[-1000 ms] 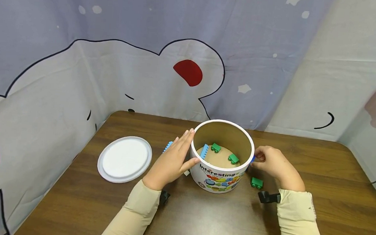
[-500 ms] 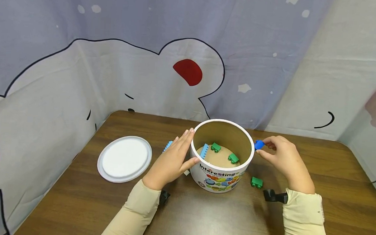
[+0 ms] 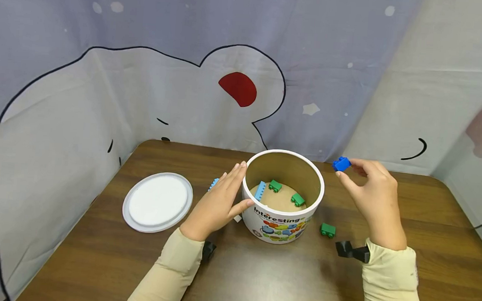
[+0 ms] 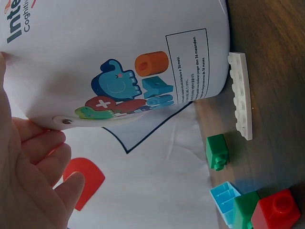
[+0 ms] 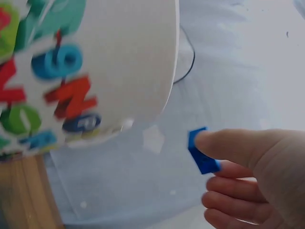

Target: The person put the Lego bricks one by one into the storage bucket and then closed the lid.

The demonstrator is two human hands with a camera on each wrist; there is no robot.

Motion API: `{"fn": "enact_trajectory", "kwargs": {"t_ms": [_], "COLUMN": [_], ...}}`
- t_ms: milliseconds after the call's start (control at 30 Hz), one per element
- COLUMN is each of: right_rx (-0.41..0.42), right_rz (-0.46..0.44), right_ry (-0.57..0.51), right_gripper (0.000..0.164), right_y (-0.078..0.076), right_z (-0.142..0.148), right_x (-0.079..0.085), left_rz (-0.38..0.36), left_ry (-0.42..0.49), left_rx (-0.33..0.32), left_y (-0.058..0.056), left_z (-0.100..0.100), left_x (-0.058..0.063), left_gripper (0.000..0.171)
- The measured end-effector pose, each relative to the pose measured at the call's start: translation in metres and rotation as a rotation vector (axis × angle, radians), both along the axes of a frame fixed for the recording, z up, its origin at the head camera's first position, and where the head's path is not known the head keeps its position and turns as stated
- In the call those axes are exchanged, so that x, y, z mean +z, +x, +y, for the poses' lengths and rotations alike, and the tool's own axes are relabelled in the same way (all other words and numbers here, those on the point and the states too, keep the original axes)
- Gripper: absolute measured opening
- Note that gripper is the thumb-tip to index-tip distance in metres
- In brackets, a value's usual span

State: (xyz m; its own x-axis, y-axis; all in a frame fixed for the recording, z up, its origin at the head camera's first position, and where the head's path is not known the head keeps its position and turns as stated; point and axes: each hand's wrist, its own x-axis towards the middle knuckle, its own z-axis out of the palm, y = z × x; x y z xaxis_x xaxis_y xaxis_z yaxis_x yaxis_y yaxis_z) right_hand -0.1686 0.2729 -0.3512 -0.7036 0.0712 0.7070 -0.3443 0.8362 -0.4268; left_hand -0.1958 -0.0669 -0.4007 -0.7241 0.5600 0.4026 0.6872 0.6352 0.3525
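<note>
Between thumb and fingertips my right hand (image 3: 373,193) pinches a blue building block (image 3: 341,164), held in the air to the right of the bucket's rim. The right wrist view shows the same blue block (image 5: 203,151) beside the printed bucket wall. My left hand (image 3: 219,204) rests with straight fingers against the left side of the white round bucket (image 3: 279,229). Inside the bucket lie a light blue block (image 3: 260,191) and two green blocks, one toward the back (image 3: 275,185) and another at the right (image 3: 298,200).
A green block (image 3: 327,230) lies on the table right of the bucket. The white lid (image 3: 157,202) is at the left. In the left wrist view, a white strip block (image 4: 241,95), a green block (image 4: 217,151), a red block (image 4: 276,210) and others lie beside the bucket.
My right hand has lifted the blue block from beside the bucket's right side, up and to the right. The left hand stays against the bucket. The head view has shifted slightly.
</note>
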Motion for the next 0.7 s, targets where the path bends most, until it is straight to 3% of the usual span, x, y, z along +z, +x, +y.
{"fn": "enact_trajectory", "kwargs": {"t_ms": [133, 333, 700], "right_rx": [0.000, 0.091, 0.185], "right_rz": [0.090, 0.166, 0.078], "right_ry": [-0.045, -0.060, 0.004], "right_gripper": [0.034, 0.035, 0.039], "right_y": [0.003, 0.005, 0.000], "right_z": [-0.012, -0.034, -0.065], "right_x": [0.005, 0.005, -0.009], "left_rz": [0.009, 0.016, 0.002], "left_ry": [0.002, -0.002, 0.004], "left_rx": [0.001, 0.002, 0.001], "left_y": [0.001, 0.001, 0.001], "left_z": [0.000, 0.000, 0.001], "left_x": [0.001, 0.001, 0.001], "left_gripper": [0.084, 0.083, 0.083]}}
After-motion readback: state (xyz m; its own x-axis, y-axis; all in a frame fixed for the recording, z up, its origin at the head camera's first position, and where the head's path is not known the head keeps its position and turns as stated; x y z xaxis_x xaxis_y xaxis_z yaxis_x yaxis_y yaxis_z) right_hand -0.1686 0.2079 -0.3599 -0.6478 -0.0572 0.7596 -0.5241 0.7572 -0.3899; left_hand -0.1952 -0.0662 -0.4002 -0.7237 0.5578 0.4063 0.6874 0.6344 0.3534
